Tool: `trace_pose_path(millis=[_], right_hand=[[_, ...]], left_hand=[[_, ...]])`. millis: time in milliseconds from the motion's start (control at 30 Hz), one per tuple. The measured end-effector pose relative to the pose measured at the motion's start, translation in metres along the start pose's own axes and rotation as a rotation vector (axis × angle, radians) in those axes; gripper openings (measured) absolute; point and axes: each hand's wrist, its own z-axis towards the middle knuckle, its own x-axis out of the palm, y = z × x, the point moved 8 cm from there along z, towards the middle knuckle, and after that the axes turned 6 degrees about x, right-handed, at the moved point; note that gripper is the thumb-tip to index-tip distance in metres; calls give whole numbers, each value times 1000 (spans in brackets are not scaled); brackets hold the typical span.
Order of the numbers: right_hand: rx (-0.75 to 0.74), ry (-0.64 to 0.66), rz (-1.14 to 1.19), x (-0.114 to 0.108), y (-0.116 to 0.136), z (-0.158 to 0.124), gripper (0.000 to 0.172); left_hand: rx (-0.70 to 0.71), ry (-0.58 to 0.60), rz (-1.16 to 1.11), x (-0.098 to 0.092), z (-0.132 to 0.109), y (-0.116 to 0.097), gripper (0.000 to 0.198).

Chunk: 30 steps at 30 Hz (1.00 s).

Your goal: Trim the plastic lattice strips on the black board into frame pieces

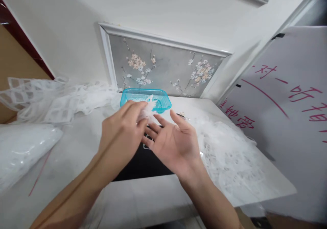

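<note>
My left hand (125, 126) is closed on a bunch of thin white translucent pieces (149, 110), whose jagged edges stick out past the fingertips. What exactly the pieces are I cannot make out. Palm up, my right hand (176, 140) is open beside it, fingers spread toward the left hand and nothing resting on the palm. Just behind the hands stands a turquoise plastic basket (163, 101) with some white bits inside. Under the hands lies a black mat (145, 164), and a small white outlined piece (147, 146) on it is partly hidden by the right fingers.
White cut-out sheets (63, 99) are heaped at the back left, above a filled clear plastic bag (25, 154). More white cut-out scraps (230, 154) cover the table's right side. Small scissors (182, 116) lie right of the basket. A whiteboard (288, 120) with red writing stands at the right.
</note>
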Motion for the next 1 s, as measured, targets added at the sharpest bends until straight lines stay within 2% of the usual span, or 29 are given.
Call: trace_pose_path(millis=[133, 200, 300, 400, 500, 600, 733, 833, 1000], right_hand=[[108, -23, 113, -2, -9, -1, 42], [79, -42, 110, -5, -5, -1, 45], [31, -46, 65, -5, 1, -2, 44], [9, -33, 67, 1, 4, -10, 45], [6, -70, 102, 4, 4, -20, 53], [0, -59, 98, 6, 3, -26, 52], [-90, 40, 22, 9, 7, -29, 73], [-146, 85, -42, 11, 10, -30, 76], [-216, 104, -85, 16, 15, -34, 81]], left_hand=[[273, 160, 242, 15, -17, -41, 32], [360, 213, 209, 10, -26, -51, 36], [414, 255, 85, -8, -34, -50, 43], [386, 256, 62, -24, -37, -41, 47], [344, 255, 22, -30, -37, -38, 46], [241, 225, -45, -32, -31, -34, 47], [127, 188, -135, -32, -22, -24, 57], [112, 173, -170, -32, -18, -16, 60], [116, 159, -187, -32, -17, -10, 56]])
